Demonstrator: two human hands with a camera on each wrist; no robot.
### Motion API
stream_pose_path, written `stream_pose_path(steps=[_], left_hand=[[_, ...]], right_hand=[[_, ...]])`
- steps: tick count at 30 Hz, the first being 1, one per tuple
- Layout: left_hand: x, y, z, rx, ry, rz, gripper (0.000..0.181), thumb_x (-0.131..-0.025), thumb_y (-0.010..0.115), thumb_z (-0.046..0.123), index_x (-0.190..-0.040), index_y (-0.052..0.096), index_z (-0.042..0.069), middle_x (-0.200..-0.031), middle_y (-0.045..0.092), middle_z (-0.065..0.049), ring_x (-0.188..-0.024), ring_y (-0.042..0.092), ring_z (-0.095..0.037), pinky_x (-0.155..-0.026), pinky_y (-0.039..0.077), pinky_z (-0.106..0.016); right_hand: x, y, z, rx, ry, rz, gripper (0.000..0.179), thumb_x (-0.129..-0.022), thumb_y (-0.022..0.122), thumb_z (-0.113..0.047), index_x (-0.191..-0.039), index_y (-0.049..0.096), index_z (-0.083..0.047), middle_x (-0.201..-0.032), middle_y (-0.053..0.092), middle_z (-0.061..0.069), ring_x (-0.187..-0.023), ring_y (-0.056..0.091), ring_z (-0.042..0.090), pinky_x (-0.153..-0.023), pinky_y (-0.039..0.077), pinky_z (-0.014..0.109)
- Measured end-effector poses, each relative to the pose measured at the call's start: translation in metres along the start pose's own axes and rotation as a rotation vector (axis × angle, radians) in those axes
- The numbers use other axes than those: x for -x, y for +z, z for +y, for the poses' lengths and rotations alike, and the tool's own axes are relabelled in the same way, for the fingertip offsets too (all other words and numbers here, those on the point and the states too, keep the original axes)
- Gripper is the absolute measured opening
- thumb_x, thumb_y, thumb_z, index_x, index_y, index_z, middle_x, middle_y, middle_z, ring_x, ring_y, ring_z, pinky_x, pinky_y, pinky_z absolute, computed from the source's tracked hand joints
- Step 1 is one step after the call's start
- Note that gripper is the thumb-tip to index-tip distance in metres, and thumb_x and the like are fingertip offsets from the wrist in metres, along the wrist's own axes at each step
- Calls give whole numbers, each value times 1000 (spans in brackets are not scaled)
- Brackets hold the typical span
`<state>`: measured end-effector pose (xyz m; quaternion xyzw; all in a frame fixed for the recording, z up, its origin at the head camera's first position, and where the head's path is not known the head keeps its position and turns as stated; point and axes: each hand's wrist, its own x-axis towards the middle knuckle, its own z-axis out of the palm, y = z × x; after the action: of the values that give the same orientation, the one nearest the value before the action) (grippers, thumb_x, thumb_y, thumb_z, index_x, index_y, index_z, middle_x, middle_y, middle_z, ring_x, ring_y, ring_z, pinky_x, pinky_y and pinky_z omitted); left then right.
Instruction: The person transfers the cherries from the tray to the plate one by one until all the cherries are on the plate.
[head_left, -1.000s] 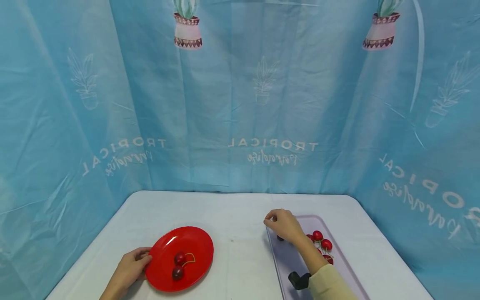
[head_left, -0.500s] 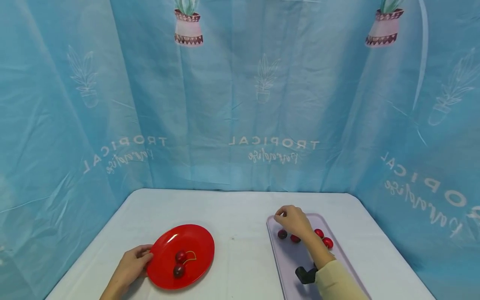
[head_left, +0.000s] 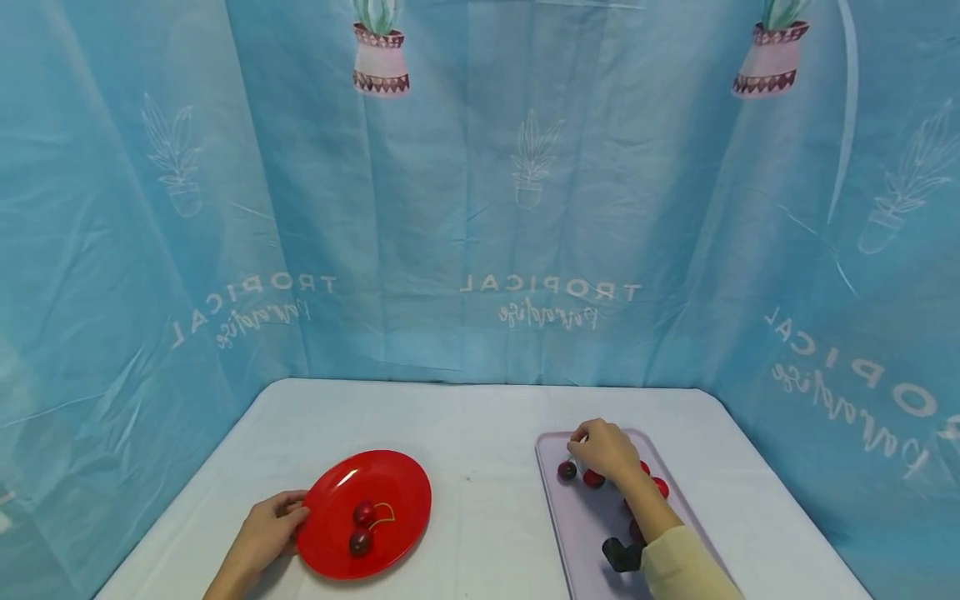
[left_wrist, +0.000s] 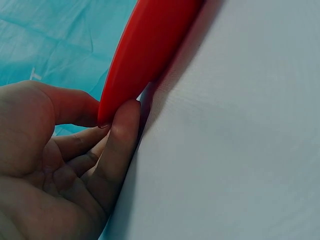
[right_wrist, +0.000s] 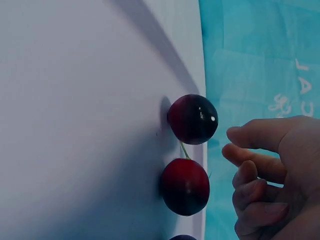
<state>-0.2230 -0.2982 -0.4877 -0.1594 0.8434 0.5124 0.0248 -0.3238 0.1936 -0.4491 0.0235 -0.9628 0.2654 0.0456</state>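
Observation:
My left hand [head_left: 262,533] pinches the left rim of a round red plate [head_left: 405,492] between thumb and fingers, as the left wrist view shows closely. Two joined dark cherries [head_left: 361,542] with a green stem lie on the plate. Over the far end of a lilac tray [head_left: 551,508] hovers my right hand [head_left: 606,450]. Its thumb and index finger stand slightly apart with nothing between them, the other fingers loosely bent. Just beside those fingertips sit a dark cherry [right_wrist: 193,119] and a redder cherry [right_wrist: 185,187], linked by a stem; neither is touched.
More red cherries [head_left: 661,487] lie on the tray's right side, partly hidden by the right forearm. A black piece [head_left: 622,554] shows by the right sleeve, over the tray. Blue curtains [head_left: 480,208] surround the white table [head_left: 480,467].
My right hand has moved right from the tray's left edge to above the cherries, uncovering two of them. The left hand keeps its hold on the plate.

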Motion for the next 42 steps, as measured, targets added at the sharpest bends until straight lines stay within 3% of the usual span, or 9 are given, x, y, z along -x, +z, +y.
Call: stream_pose_path(steps=[9,24,42], left_hand=[[-1,-1,-1,2,9,1,44,-92,56,12,-129,48,-11,-103,63,-18,-75,60,-19,-63,56,-34],[1,2,2,3,-28,12,42,-92,56,9,-128,48,-12,-102,61,-20,-76,59,-21,-63,56,-33],[1,4,1,-22,-4,22,43,-91,57,10,-127,49,-12,-102,62,-18,-79,58,-22,-65,56,-33]], right_hand=[[1,2,11,40,20,-26,14,-82,69,-25,-82,71,-11,-69,58,0,-58,51,19,-48,41,33],[4,12,17,132,39,-24,17,-78,71,-26,-70,65,-12,-61,53,1,-56,51,20,-48,39,35],[5,14,12,47,62,-9,13,-78,70,-23,-71,70,-13,-52,54,-1,-50,51,17,-45,38,32]])
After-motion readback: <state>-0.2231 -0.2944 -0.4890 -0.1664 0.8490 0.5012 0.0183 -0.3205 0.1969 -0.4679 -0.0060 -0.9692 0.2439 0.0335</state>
